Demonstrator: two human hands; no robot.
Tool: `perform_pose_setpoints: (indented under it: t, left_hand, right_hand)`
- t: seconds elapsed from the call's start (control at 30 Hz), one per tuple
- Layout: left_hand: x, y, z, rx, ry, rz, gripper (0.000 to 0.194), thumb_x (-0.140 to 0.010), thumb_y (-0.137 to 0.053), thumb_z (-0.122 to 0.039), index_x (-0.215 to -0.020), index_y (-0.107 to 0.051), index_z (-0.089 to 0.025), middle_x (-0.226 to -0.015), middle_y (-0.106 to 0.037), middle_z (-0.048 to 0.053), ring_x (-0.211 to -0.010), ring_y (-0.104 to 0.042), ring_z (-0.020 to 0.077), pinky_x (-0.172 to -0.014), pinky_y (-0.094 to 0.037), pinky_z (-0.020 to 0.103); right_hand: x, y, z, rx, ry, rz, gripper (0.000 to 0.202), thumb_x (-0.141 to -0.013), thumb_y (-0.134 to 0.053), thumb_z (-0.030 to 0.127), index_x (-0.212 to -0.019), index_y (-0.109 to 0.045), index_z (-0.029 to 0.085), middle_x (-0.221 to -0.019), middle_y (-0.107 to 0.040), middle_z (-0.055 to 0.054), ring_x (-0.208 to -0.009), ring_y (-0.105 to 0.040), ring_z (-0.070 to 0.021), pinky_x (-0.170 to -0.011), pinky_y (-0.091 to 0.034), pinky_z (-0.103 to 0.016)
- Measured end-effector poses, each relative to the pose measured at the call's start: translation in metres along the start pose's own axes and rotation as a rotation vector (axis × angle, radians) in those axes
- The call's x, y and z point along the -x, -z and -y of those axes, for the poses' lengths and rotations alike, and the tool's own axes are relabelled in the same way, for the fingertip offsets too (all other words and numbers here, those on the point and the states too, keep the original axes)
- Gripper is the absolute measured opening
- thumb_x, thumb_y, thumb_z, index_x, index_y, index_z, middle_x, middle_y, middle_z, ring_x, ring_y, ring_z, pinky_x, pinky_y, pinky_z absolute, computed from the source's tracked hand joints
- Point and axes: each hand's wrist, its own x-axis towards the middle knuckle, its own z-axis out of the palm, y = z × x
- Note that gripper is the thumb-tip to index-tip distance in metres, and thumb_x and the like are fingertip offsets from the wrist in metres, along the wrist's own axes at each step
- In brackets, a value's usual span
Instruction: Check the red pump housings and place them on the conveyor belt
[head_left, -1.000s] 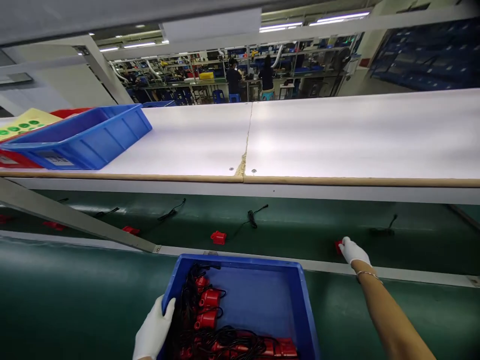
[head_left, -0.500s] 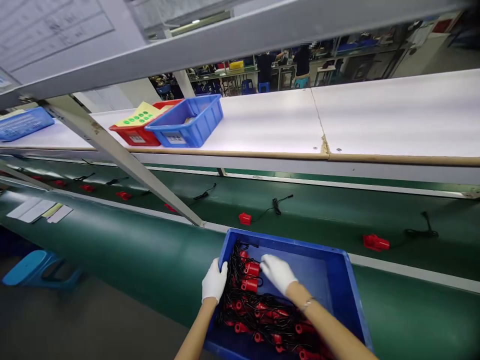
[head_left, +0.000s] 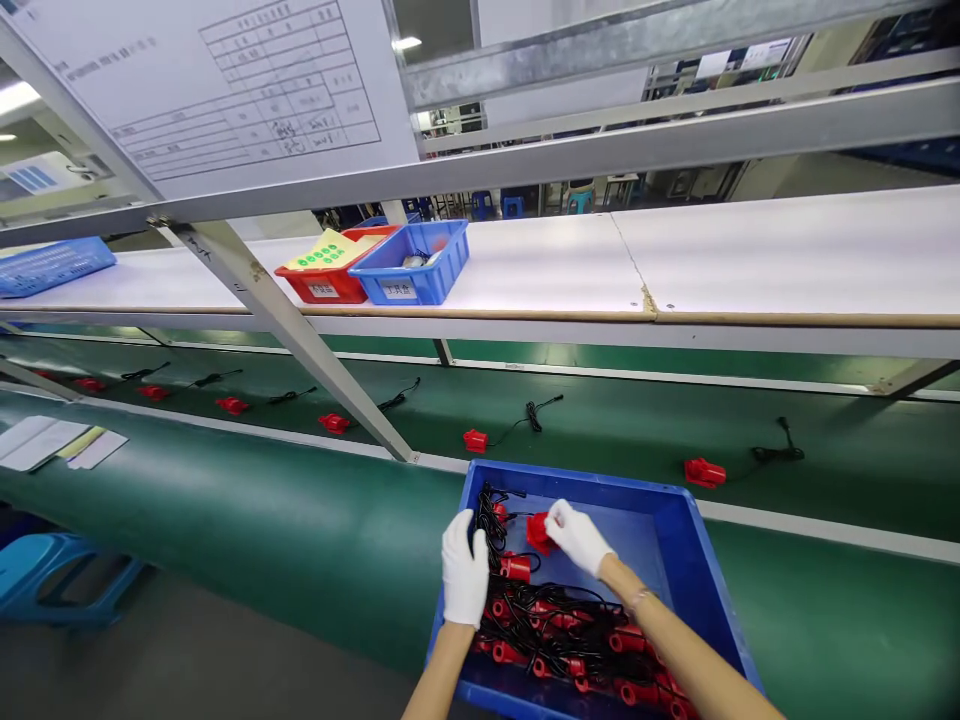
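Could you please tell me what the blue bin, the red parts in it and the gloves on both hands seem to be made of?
The blue rectangular bin looks like moulded plastic: uniform colour, thick rim, a soft sheen. The red parts with black cords seem to be glossy hard plastic, the cords probably rubber-sheathed wire. The white gloves on the left hand and right hand look like thin matte fabric, though the weave is too small to tell.

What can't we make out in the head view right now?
- Bin: near edge cut off by the frame bottom.
- Right hand on red part: the grip is hidden by the fingers.
- Chart: print too small.
- Bin labels: unreadable.
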Motion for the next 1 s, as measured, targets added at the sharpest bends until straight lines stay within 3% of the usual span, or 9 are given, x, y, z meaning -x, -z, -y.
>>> perform_pose_setpoints:
  t: [0.2, 0.27, 0.33, 0.4, 0.43, 0.53, 0.63, 0.8, 1.0]
  left_hand:
    - [0.04, -0.029, -0.102, 0.932, 0.069, 0.376, 0.069, -0.089, -0.056, -0.059, -0.141, -0.042, -0.016, -0.138, -0.056, 0.016, -0.126, -0.055, 0.023, -0.11, -0.04, 0.036]
    - [0.046, -0.025, -0.134, 1.121, 0.206, 0.417, 0.065, -0.089, -0.046, -0.069, -0.124, -0.056, -0.015, -0.103, -0.069, 0.01, -0.096, -0.066, 0.0196, -0.095, -0.049, 0.034]
    - [0.049, -0.014, -0.16, 1.279, 0.368, 0.488, 0.072, -0.087, -0.032, -0.078, -0.091, -0.064, -0.014, -0.061, -0.058, 0.001, -0.06, -0.059, 0.0153, -0.075, -0.053, 0.031]
    - [0.054, -0.001, -0.177, 1.392, 0.506, 0.546, 0.074, -0.085, -0.029, -0.082, -0.07, -0.06, -0.017, -0.048, -0.046, -0.003, -0.048, -0.048, 0.0126, -0.065, -0.05, 0.029]
    - [0.056, 0.005, -0.183, 1.426, 0.545, 0.549, 0.072, -0.085, -0.032, -0.081, -0.069, -0.06, -0.017, -0.051, -0.049, -0.002, -0.05, -0.049, 0.0129, -0.067, -0.05, 0.029]
    - [0.067, 0.018, -0.192, 1.433, 0.557, 0.498, 0.063, -0.087, -0.045, -0.073, -0.089, -0.07, -0.015, -0.081, -0.069, 0.004, -0.08, -0.062, 0.0174, -0.089, -0.047, 0.028]
    - [0.08, 0.021, -0.192, 1.45, 0.505, 0.472, 0.059, -0.09, -0.045, -0.067, -0.111, -0.069, -0.016, -0.103, -0.071, 0.006, -0.099, -0.062, 0.02, -0.099, -0.042, 0.028]
    - [0.093, 0.018, -0.184, 1.564, 0.39, 0.559, 0.065, -0.094, -0.033, -0.067, -0.123, -0.062, -0.017, -0.097, -0.068, 0.006, -0.094, -0.063, 0.022, -0.094, -0.046, 0.033]
    - [0.095, 0.029, -0.174, 1.379, 0.136, 0.566, 0.072, -0.091, -0.026, -0.074, -0.13, -0.055, -0.02, -0.094, -0.064, 0.007, -0.086, -0.061, 0.022, -0.09, -0.047, 0.037]
  right_hand:
    - [0.062, 0.074, 0.014, -0.231, 0.142, -0.055, 0.029, -0.096, -0.04, 0.043, -0.087, -0.052, 0.018, -0.073, -0.06, 0.003, -0.068, -0.057, -0.0116, -0.065, -0.044, -0.024]
    - [0.083, 0.084, 0.026, -0.269, 0.131, -0.142, 0.034, -0.096, -0.039, 0.05, -0.095, -0.053, 0.019, -0.081, -0.063, 0.0, -0.073, -0.059, -0.0129, -0.069, -0.046, -0.026]
    - [0.101, 0.086, 0.033, -0.231, 0.086, -0.276, 0.039, -0.095, -0.04, 0.055, -0.107, -0.054, 0.02, -0.086, -0.064, -0.001, -0.077, -0.06, -0.0146, -0.073, -0.046, -0.028]
    - [0.118, 0.081, 0.036, -0.129, 0.055, -0.344, 0.043, -0.093, -0.043, 0.057, -0.116, -0.054, 0.022, -0.086, -0.064, -0.001, -0.077, -0.061, -0.0162, -0.073, -0.046, -0.03]
    - [0.125, 0.077, 0.036, -0.074, 0.057, -0.345, 0.043, -0.092, -0.045, 0.056, -0.118, -0.054, 0.023, -0.088, -0.065, -0.001, -0.078, -0.062, -0.0169, -0.074, -0.047, -0.031]
    - [0.14, 0.062, 0.037, 0.034, 0.105, -0.369, 0.037, -0.092, -0.048, 0.049, -0.118, -0.056, 0.024, -0.101, -0.068, -0.003, -0.086, -0.066, -0.0178, -0.076, -0.049, -0.031]
    - [0.149, 0.05, 0.036, 0.14, 0.227, -0.511, 0.032, -0.089, -0.053, 0.046, -0.109, -0.057, 0.021, -0.092, -0.068, -0.003, -0.078, -0.067, -0.0172, -0.069, -0.051, -0.029]
    - [0.162, 0.045, 0.036, 0.374, 0.446, -0.746, 0.04, -0.085, -0.058, 0.053, -0.104, -0.056, 0.018, -0.07, -0.059, 0.0, -0.056, -0.061, -0.0163, -0.051, -0.047, -0.028]
    - [0.19, 0.059, 0.038, 0.308, 0.514, -0.694, 0.044, -0.091, -0.052, 0.049, -0.124, -0.048, 0.02, -0.07, -0.062, 0.002, -0.054, -0.061, -0.0119, -0.049, -0.05, -0.021]
